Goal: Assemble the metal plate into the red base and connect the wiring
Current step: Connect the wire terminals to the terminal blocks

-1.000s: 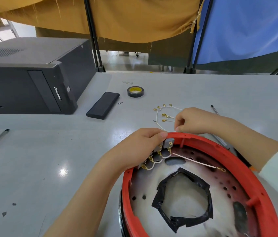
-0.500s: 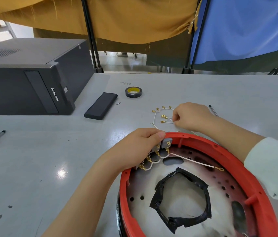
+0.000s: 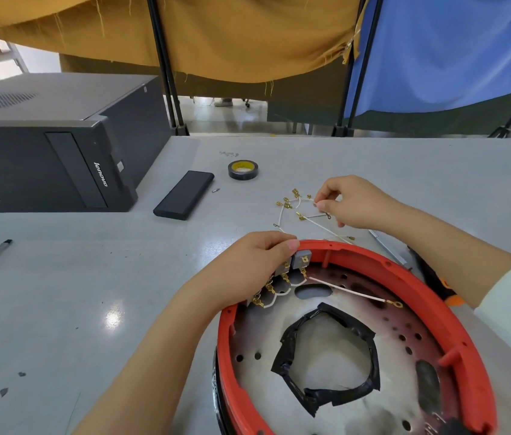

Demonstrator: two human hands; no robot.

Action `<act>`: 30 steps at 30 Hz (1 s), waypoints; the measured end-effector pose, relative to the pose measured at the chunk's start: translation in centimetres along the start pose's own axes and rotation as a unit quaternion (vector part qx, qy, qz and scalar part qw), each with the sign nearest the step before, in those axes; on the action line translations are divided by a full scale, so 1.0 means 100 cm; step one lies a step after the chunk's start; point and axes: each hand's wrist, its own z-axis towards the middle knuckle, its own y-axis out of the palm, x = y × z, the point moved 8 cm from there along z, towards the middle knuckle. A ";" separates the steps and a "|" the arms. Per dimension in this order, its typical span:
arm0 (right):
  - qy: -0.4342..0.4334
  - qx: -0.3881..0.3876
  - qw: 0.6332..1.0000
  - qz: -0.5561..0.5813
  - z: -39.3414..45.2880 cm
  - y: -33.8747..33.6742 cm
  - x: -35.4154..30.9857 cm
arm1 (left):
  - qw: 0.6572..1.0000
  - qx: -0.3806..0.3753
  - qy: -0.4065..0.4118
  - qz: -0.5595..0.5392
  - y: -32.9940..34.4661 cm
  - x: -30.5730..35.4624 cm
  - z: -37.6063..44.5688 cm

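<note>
Your left hand point(image 3: 247, 271) rests on the far rim of the red base point(image 3: 480, 365), its fingers curled over the rim and gripping the row of small grey switch blocks point(image 3: 300, 259) with brass terminals mounted just inside. The metal plate point(image 3: 398, 315) already sits within the base, a ragged ring of black tape point(image 3: 370, 340) around its central hole, and one white wire point(image 3: 348, 290) lies across it. Your right hand point(image 3: 354, 202) is beyond the base on the grey table point(image 3: 59, 309), thumb and forefinger pinching one lead from the loose wires point(image 3: 288, 208) (white, with brass connectors). Further back lie a tape roll point(image 3: 243, 169), a flat black case point(image 3: 184, 194) and a computer tower point(image 3: 43, 158).
</note>
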 end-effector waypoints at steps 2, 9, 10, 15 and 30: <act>-0.012 0.006 1.000 0.020 -0.006 -0.004 -0.006 | 0.997 0.062 -0.003 0.053 -0.009 -0.001 0.002; -0.071 0.012 0.997 0.029 -0.046 -0.024 -0.042 | 0.973 0.216 0.086 -0.004 -0.032 0.018 -0.009; -0.079 0.011 0.997 0.021 -0.053 -0.026 -0.047 | 0.969 0.221 0.106 -0.018 -0.033 0.022 -0.013; -0.102 0.011 0.995 0.005 -0.087 -0.032 -0.064 | 0.961 0.220 0.156 -0.053 -0.028 0.031 -0.034; -0.149 0.057 0.975 0.153 -0.144 -0.025 -0.089 | 0.950 0.234 0.198 0.056 -0.017 0.047 -0.080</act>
